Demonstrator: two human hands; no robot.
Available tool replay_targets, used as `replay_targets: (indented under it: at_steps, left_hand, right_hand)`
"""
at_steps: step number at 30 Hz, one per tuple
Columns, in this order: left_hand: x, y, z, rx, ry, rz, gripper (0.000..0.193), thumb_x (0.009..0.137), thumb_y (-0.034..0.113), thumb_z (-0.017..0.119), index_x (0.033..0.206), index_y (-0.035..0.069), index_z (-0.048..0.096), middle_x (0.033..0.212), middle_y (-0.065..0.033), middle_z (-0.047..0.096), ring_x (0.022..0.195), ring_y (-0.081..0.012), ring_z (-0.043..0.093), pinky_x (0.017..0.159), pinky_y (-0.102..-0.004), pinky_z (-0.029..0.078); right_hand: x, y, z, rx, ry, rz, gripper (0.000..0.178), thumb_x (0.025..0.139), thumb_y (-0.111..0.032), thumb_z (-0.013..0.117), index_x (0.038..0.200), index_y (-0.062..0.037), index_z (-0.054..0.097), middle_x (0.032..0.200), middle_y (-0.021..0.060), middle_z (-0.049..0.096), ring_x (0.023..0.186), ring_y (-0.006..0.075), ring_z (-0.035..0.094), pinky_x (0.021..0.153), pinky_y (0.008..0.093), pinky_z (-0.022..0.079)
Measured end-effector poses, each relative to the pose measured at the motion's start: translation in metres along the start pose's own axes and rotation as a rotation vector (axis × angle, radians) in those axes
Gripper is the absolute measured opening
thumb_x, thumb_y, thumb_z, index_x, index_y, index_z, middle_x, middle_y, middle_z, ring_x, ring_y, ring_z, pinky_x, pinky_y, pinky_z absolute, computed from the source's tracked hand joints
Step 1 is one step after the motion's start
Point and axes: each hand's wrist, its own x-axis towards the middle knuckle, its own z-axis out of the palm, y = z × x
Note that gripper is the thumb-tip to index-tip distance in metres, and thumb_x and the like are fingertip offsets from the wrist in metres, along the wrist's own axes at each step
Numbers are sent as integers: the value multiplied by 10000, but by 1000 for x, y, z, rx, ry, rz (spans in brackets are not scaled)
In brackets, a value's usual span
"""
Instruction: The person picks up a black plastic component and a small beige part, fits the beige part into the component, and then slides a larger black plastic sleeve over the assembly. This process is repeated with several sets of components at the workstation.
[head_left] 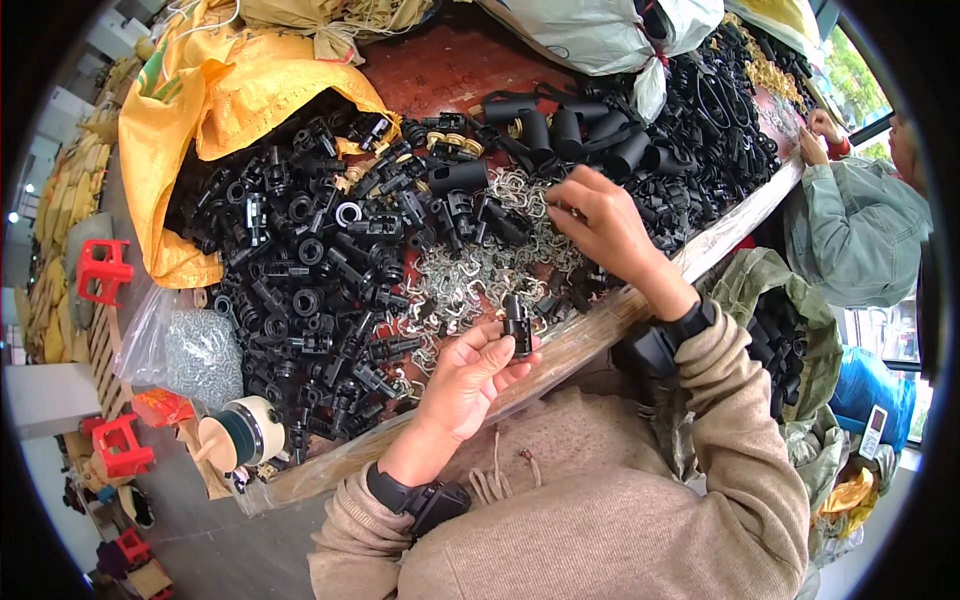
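— How many pieces is the person holding from where you stand?
— One for sure: a single black fitting (516, 328), upright in the left hand (468, 378), pinched between thumb and fingers above the near edge of the table (430, 75).
— And the right hand (600, 222)?
— Fingers bent inward, over one spread of metal hooks (450, 280). I can't tell whether the fingertips pinch anything.
— Can you count the hooks?
— No, too many, and tangled. Same with the heap of black parts (300, 265) to their left.
— What about the containers?
— One yellow sack (160, 170) gaping behind that heap, and one clear bag (203, 350) of small metal bits beside it.
— Stools?
— Three red stools (122, 447), down the left side.
— Anyone else?
— One co-worker (860, 235) at the far right, two hands showing at the table's edge.
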Motion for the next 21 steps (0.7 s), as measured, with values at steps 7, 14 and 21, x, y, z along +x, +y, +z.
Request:
replay_targets:
  at_steps: [7, 14, 21]
  left_hand:
    - [1, -3, -3, 5, -15, 22, 225, 808, 103, 507, 1004, -6, 486, 959, -144, 554, 841, -202, 563, 731, -257, 470]
    - [2, -3, -3, 11, -7, 33, 234, 807, 116, 510, 1012, 5, 487, 967, -156, 550, 835, -208, 566, 729, -264, 473]
    - [3, -3, -3, 9, -17, 56, 235, 805, 123, 516, 1009, 9, 492, 959, -153, 554, 828, -203, 568, 728, -265, 473]
  right_hand:
    - [15, 5, 18, -355, -212, -52, 213, 662, -167, 593, 841, -75, 524, 764, 90, 461, 669, 270, 508, 566, 355, 413]
    - [10, 9, 16, -131, -206, 47, 162, 688, -166, 574, 809, -65, 539, 747, 94, 500, 689, 276, 535, 574, 362, 428]
    - [4, 10, 6, 146, -51, 78, 122, 717, -139, 553, 785, -38, 537, 646, 108, 550, 586, 259, 555, 531, 332, 441]
